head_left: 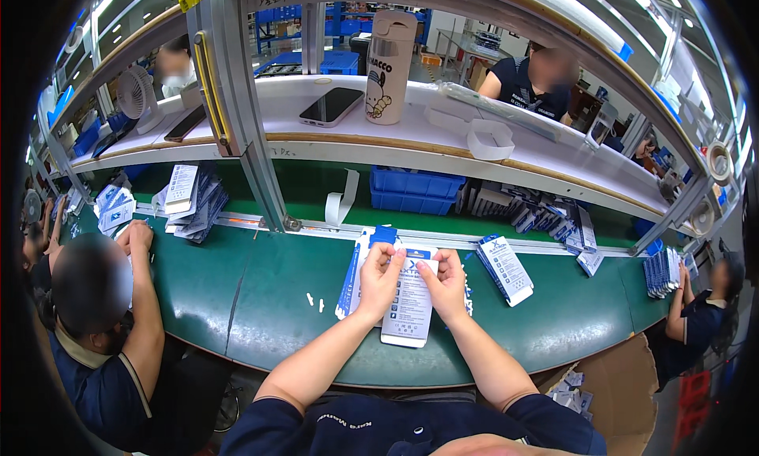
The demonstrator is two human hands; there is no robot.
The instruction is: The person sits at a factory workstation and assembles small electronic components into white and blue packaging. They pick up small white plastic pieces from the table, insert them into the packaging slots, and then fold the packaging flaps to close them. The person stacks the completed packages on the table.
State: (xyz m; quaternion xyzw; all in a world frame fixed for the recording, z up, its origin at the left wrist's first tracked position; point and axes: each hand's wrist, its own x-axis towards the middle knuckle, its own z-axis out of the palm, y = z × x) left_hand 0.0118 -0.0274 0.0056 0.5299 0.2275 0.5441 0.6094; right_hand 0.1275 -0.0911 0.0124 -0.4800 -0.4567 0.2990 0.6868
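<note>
A flat white and blue cardboard box (408, 307) hangs upright between my hands in front of the bench. Near its top left corner, my left hand (380, 280) pinches it with thumb and fingers. My right hand (444, 285) grips the top right side, thumb on the front panel. Behind the box and my left hand lies a stack of similar flat boxes (348, 286), partly hidden. Another box of the same kind (505, 270) rests on the green bench to the right, apart from my hands.
The green bench (277, 298) carries small white scraps (315, 302) and a box pile (198, 211) at left. Under the shelf stands a blue bin (415, 191). A bottle (390, 68) and phone (332, 106) sit above. Co-workers flank me; a carton (624, 393) is at lower right.
</note>
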